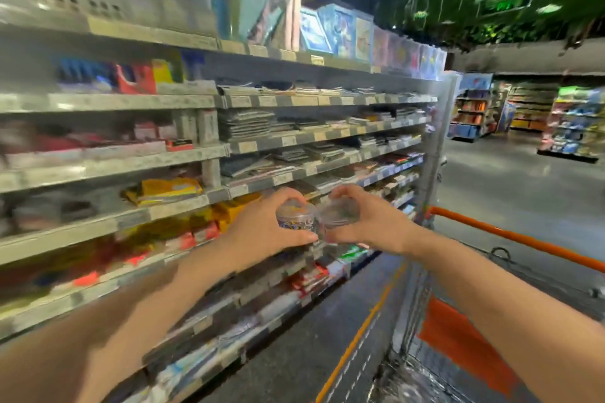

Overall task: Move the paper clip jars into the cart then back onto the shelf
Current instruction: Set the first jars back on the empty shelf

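- Two clear paper clip jars are held in the air side by side; blur hides any gap between them.
- Left jar point(294, 222), coloured clips inside: left hand point(262, 229), fingers point(285, 194) curled over lid and side.
- Right jar point(339, 217): right hand point(366, 222) grips it likewise.
- Shelf point(183, 206) just beyond the fingers; cart point(510, 234), orange-handled, to their right.

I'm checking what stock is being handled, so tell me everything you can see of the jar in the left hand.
The jar in the left hand is small, round and clear, plastic by its look, with a clear lid. Mixed colourful clips show through its wall. It is held roughly upright in the air in front of the shelf, fingers curled over the lid and thumb beneath. Its right side meets or nearly meets the second clear jar, held by the right hand. Blur hides any label.
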Tool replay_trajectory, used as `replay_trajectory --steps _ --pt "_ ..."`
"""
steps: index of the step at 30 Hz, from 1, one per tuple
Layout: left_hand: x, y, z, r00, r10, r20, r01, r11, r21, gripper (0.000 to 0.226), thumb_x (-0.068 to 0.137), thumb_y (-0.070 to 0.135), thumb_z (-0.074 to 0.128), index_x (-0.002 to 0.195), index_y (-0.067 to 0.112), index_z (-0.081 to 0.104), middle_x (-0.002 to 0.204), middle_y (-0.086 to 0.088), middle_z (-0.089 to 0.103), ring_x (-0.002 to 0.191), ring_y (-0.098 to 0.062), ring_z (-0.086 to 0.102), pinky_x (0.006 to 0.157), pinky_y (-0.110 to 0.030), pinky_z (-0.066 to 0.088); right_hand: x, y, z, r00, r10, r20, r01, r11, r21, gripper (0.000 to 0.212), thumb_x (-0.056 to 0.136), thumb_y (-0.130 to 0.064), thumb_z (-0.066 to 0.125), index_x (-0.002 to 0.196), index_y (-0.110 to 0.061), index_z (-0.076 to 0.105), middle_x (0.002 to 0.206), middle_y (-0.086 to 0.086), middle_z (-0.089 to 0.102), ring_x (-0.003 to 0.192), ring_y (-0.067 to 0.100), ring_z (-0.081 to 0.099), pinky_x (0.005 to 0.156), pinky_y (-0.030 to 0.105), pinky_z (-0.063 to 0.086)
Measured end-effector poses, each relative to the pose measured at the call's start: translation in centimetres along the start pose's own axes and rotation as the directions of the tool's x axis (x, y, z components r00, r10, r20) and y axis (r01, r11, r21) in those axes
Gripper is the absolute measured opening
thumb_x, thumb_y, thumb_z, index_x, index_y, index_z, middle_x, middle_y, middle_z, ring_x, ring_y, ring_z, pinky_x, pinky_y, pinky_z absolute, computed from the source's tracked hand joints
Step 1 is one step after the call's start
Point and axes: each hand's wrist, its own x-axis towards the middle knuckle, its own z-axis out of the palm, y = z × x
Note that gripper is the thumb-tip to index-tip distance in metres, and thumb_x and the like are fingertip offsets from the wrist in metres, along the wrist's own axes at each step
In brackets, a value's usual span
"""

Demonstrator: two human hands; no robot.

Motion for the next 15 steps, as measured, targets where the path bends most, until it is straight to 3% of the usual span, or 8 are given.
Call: replay_trajectory --steps 2,5,8,10,13,15 --pt "-0.6 -3.1 -4.2 0.999 -0.013 -0.038 0.013 1.000 0.007 0.044 0.069 0.044 0.076 0.104 0.041 0.048 0.104 0.023 0.049 0.091 -0.001 0.049 0.064 -0.007 0.032 2.9 -3.6 2.6 0.998 -0.060 -0.010 0.060 0.998 0.029 0.053 0.072 -0.032 0.078 0.114 -0.027 0.046 0.110 -0.009 0.057 0.099 0.012 0.057 0.083 0.029 0.046" --pt "-1.5 -7.9 -10.7 0.997 -0.049 -0.066 0.052 0.998 0.044 0.041 0.070 0.042 0.075 0.103 0.039 0.051 0.094 0.023 0.049 0.075 0.004 0.045 0.060 -0.008 0.032 7.7 -8.9 6.5 0.990 -0.144 0.008 0.143 0.989 0.045 0.053 0.072 -0.033 0.078 0.114 -0.029 0.045 0.108 -0.011 0.055 0.092 0.004 0.053 0.077 0.018 0.043" --pt "-2.2 -13.1 -16.9 0.991 -0.091 -0.097 0.094 0.995 0.034 0.040 0.070 0.038 0.078 0.103 0.035 0.056 0.103 0.017 0.056 0.088 -0.002 0.053 0.070 -0.012 0.039 13.2 -14.1 10.4 0.979 -0.203 0.022 0.202 0.979 0.040 0.059 0.071 -0.039 0.077 0.120 -0.033 0.044 0.116 -0.009 0.055 0.099 0.009 0.053 0.078 0.024 0.044" --pt "-2.7 -15.8 -20.5 0.985 -0.113 -0.133 0.126 0.988 0.088 0.041 0.070 0.037 0.078 0.104 0.034 0.055 0.111 0.013 0.055 0.100 -0.009 0.052 0.077 -0.016 0.039 16.3 -17.3 12.6 0.969 -0.246 0.014 0.245 0.968 0.052 0.060 0.070 -0.039 0.077 0.121 -0.034 0.045 0.113 -0.010 0.053 0.096 0.006 0.052 0.073 0.021 0.042" --pt "-3.5 -19.9 -26.0 0.968 -0.140 -0.206 0.177 0.969 0.174 0.042 0.071 0.039 0.076 0.105 0.036 0.053 0.105 0.017 0.050 0.091 -0.005 0.048 0.066 -0.005 0.035 21.4 -22.2 16.4 0.946 -0.324 0.027 0.321 0.943 0.089 0.059 0.069 -0.038 0.078 0.120 -0.035 0.047 0.108 -0.014 0.050 0.090 0.000 0.049 0.070 0.015 0.040" --pt "-3.9 -22.6 -29.3 0.955 -0.165 -0.247 0.215 0.958 0.188 0.041 0.071 0.041 0.076 0.105 0.036 0.054 0.109 0.015 0.052 0.092 -0.005 0.050 0.071 -0.014 0.039 24.8 -25.1 18.7 0.927 -0.372 0.034 0.368 0.926 0.087 0.058 0.069 -0.038 0.078 0.118 -0.036 0.048 0.105 -0.017 0.050 0.087 -0.001 0.048 0.068 0.010 0.039"
